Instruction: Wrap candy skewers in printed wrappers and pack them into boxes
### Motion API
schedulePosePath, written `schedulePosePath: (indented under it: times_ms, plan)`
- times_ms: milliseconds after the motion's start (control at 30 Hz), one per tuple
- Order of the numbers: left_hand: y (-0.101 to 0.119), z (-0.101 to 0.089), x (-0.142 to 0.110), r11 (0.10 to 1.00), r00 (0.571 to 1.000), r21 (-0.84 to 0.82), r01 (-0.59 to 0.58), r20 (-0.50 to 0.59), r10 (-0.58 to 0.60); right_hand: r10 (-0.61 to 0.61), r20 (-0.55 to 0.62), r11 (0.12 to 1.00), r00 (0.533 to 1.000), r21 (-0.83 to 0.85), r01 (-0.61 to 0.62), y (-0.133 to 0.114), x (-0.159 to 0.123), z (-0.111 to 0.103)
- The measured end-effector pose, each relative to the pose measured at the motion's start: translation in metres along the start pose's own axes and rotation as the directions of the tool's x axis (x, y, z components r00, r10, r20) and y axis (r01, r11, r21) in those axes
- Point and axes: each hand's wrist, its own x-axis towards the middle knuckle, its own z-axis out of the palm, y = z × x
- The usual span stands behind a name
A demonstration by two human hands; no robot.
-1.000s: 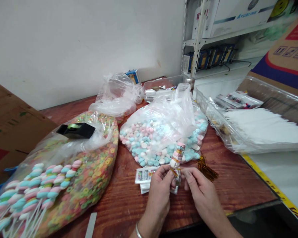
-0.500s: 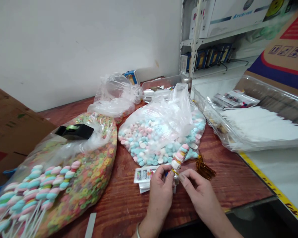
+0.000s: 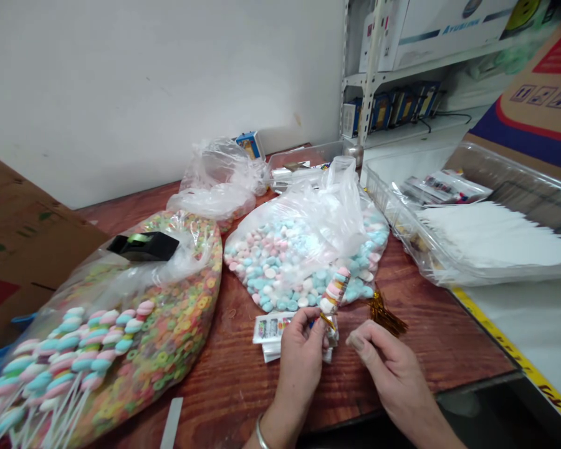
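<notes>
My left hand (image 3: 303, 355) is closed around the lower end of a marshmallow skewer (image 3: 335, 290) in a clear wrapper, which tilts up to the right. A gold twist tie (image 3: 327, 321) sits at the neck of the wrapper, just above my left fingertips. Apart from it, to the right, is my right hand (image 3: 390, 368), its thumb and index finger drawn together with nothing visible in them. Behind my right hand lies a bundle of gold twist ties (image 3: 387, 315). Printed clear packets (image 3: 271, 329) lie stacked beside and partly behind my left hand.
A big bag of loose marshmallows (image 3: 280, 268) lies behind my hands. To the left, a bag of cereal rings (image 3: 177, 337) carries a black tape dispenser (image 3: 143, 246) and several marshmallow skewers (image 3: 65, 355). A clear bin (image 3: 430, 274) with white sheets stands right, cardboard boxes at both sides.
My right hand has let go of the twist tie and drawn back to the right. My left hand still holds the skewer, which has shifted slightly left.
</notes>
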Motion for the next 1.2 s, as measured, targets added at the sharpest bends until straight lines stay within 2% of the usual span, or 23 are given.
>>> schedulePosePath:
  times_ms: [100,200,300,400,567,800,900,1000,1067,1133,1200]
  plan:
    - [0.001,0.002,-0.001,1.0,1.0,0.012,0.0,0.011,0.0,0.058,-0.035,0.998,0.998,0.023,-0.058,0.0,0.002,-0.002]
    - [0.004,0.004,-0.004,0.996,1.0,0.091,-0.02,0.017,0.019,0.122,-0.001,0.991,0.993,0.062,-0.122,0.001,0.004,0.001]
    - [0.008,0.005,-0.008,0.959,0.99,0.246,-0.141,0.006,0.144,0.134,-0.036,0.991,0.99,-0.002,-0.134,0.003,0.005,0.006]
    - [0.009,0.005,-0.011,0.883,0.958,0.382,-0.274,0.027,0.285,0.086,-0.076,0.994,0.993,-0.058,-0.091,0.005,0.005,0.009]
    - [0.007,0.005,-0.01,0.785,0.921,0.497,-0.369,0.083,0.381,-0.031,-0.125,0.992,0.992,-0.129,0.015,0.004,0.003,0.004]
    - [0.009,0.004,-0.009,0.733,0.91,0.563,-0.382,0.092,0.403,-0.18,-0.105,0.966,0.978,-0.206,0.156,-0.004,-0.005,-0.009]
    - [0.008,0.001,-0.006,0.746,0.92,0.566,-0.351,0.059,0.388,-0.194,-0.12,0.967,0.974,-0.194,0.168,-0.008,-0.01,-0.015]
    - [0.005,-0.003,-0.002,0.821,0.952,0.506,-0.265,0.002,0.306,-0.101,-0.238,0.987,0.966,-0.142,0.068,-0.002,-0.012,-0.028]
    - [0.004,-0.006,0.0,0.857,0.966,0.466,-0.22,-0.019,0.258,-0.012,-0.391,0.986,0.92,-0.156,-0.054,0.011,-0.01,-0.039]
    - [0.003,-0.007,0.0,0.841,0.956,0.481,-0.248,-0.018,0.293,0.005,-0.461,0.953,0.887,-0.266,-0.144,0.026,-0.006,-0.049]
    - [0.003,-0.006,-0.001,0.767,0.916,0.541,-0.344,0.013,0.401,-0.063,-0.426,0.899,0.903,-0.416,-0.133,0.035,-0.002,-0.052]
